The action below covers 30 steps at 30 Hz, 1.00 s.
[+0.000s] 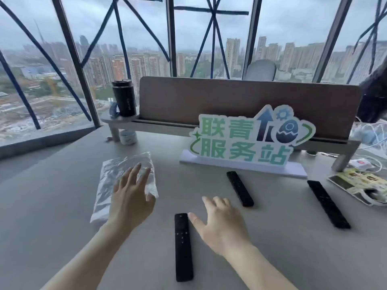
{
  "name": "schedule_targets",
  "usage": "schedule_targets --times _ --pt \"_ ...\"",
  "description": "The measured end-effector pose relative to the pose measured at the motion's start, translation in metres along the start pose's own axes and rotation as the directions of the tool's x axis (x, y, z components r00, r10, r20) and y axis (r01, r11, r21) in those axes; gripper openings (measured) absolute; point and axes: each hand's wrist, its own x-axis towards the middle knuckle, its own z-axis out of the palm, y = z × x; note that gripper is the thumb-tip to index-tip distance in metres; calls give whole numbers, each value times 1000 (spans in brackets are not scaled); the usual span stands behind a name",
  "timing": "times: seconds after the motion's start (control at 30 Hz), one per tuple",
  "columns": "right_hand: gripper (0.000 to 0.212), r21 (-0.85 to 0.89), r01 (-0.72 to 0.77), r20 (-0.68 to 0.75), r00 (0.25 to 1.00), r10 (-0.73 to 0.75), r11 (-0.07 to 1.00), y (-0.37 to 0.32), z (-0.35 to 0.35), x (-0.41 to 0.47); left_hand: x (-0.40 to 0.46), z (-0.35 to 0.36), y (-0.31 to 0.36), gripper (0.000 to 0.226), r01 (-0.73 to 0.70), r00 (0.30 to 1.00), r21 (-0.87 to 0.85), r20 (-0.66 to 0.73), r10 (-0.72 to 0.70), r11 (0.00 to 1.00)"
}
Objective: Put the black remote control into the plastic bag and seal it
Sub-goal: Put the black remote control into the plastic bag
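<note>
Black remote control [183, 245] — just left of right fingers [211, 203].

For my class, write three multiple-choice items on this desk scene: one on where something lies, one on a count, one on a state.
1. The plastic bag lies:
A. under the left hand
B. on the shelf
C. behind the sign

2. Black remotes on the table:
A. one
B. three
C. five

3. The right hand is:
A. closed on a remote
B. open, holding nothing
C. inside the bag

Key:
1 A, the fingers spread over it.
2 B, near remote, middle remote, far-right remote.
3 B, the fingers are spread beside the near remote.
</note>
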Motion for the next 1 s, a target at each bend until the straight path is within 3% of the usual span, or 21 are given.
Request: schedule_targets --times 0.13,0.2,0.3,0.4,0.47,0.57,0.73,0.83,0.9,1.0 --pt "70 -38 -108 92 989 112 993 -30 30 -19 -17 3 -36 66 97 986 95 129 -109 991" --pt "68 -53 -166 149 974 172 985 -40 38 -26 -21 9 -49 51 53 991 144 115 -70 988" --pt "44 -93 -189 237 949 206 977 -50 35 -28 -22 8 -64 22 -7 998 205 58 -5 979" --pt "30 -104 -200 301 927 223 974 -51 28 -29 -20 -1 -60 17 -10 996 162 90 -4 987" --pt "30 123 -264 324 922 213 956 -43 22 -32 -20 -3 -49 18 -92 991 54 102 86 994" --pt "26 542 -354 429 896 112 762 -30 5 -39 -26 -8 -22 21 -188 972 -134 120 204 973" --pt "18 570 -462 567 820 82 679 -26 -12 -19 -29 -10 18 23 -201 966 -309 94 240 930" --pt "8 747 -481 523 852 41 460 -36 -9 -7 -28 -11 37 22 -148 977 -373 90 195 916" --pt "16 820 -437 405 899 164 369 -32 -7 -5 -27 -8 42 22 -102 987 -412 75 145 906" --pt "29 810 -397 224 890 398 432 -1 -3 -5 -25 -1 43 20 -89 988 -424 74 133 901"
